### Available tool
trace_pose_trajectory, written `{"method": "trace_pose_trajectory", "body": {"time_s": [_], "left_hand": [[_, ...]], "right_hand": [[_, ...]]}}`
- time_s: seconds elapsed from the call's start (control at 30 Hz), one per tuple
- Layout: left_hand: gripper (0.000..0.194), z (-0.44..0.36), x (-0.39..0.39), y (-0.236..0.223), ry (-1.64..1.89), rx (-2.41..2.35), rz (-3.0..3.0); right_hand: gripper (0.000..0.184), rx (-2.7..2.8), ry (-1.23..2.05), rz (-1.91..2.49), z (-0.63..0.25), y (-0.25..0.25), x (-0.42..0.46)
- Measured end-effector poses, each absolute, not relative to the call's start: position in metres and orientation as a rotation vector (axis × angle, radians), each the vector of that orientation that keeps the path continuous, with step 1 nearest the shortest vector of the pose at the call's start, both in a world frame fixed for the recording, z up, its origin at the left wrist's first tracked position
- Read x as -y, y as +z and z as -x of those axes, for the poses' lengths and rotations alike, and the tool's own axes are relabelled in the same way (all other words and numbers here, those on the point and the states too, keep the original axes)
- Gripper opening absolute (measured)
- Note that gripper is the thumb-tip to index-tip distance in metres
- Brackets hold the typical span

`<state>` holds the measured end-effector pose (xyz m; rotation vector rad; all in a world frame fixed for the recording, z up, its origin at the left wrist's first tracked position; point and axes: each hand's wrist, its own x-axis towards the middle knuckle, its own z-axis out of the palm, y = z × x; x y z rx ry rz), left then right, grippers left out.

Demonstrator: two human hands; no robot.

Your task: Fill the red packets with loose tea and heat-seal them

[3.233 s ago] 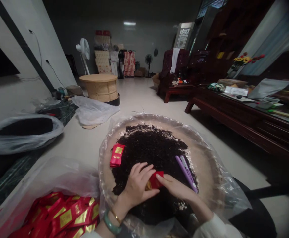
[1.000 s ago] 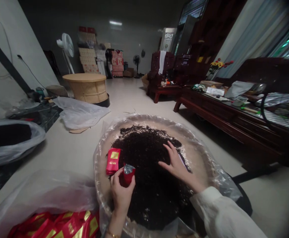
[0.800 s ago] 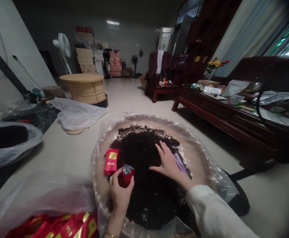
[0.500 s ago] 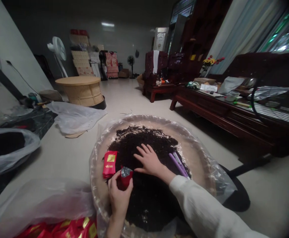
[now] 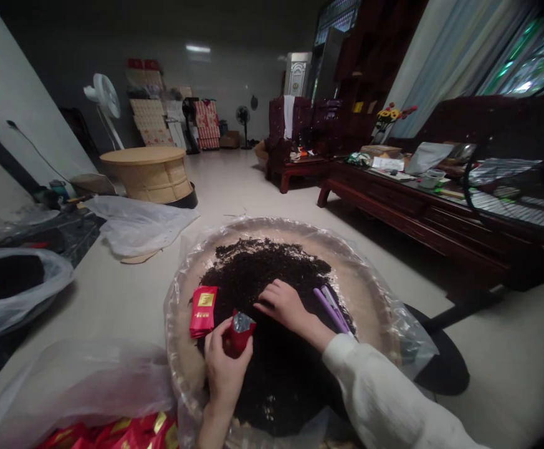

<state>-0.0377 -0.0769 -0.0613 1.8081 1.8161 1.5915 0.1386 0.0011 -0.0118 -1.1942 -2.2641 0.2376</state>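
Note:
A wide round tray (image 5: 374,293) lined with clear plastic carries a heap of dark loose tea leaves (image 5: 272,274). My left hand (image 5: 222,368) grips a small red foil pouch (image 5: 238,330) with its silver mouth open, at the heap's near left side. My right hand (image 5: 283,304) rests on the leaves just right of the pouch, fingers curled into a pinch on the tea. A stack of flat red pouches (image 5: 203,310) lies on the tray's left part. A purple and white tool (image 5: 330,307) lies on the heap behind my right wrist.
A clear bag of red and gold pouches (image 5: 113,430) sits at the lower left. Another plastic bag with dark contents (image 5: 10,287) is at the far left. A round wooden stool (image 5: 147,171), loose plastic sheet (image 5: 136,221) and a long dark wooden table (image 5: 421,212) stand beyond.
My right hand left the pouch, reached out over the heap near the purple tool, then swept back left and curled on the leaves. My left hand now holds the opened pouch alone.

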Motion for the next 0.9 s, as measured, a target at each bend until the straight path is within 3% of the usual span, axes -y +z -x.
{"method": "trace_pose_trajectory", "body": {"time_s": [0.1,0.23,0.43,0.63,0.9], "left_hand": [[0.038,0.030,0.077,-0.050,1.517,-1.746,-1.818],[0.037,0.016,0.073,-0.036,1.457,-1.648,-1.850],[0.038,-0.003,0.063,-0.035,1.430,-1.572,-1.935],[0.040,-0.009,0.060,-0.050,1.418,-1.620,-1.999],[0.041,-0.011,0.057,-0.053,1.385,-1.666,-2.006]], "right_hand": [[0.030,1.538,0.700,1.232,-0.147,-0.006,0.001],[0.039,1.016,0.964,1.239,-0.158,-0.004,0.001],[0.024,0.205,1.600,0.820,-0.168,0.004,0.008],[0.044,0.058,1.651,0.655,-0.163,0.018,0.018],[0.049,0.397,1.548,0.675,-0.145,0.026,0.027]]}}
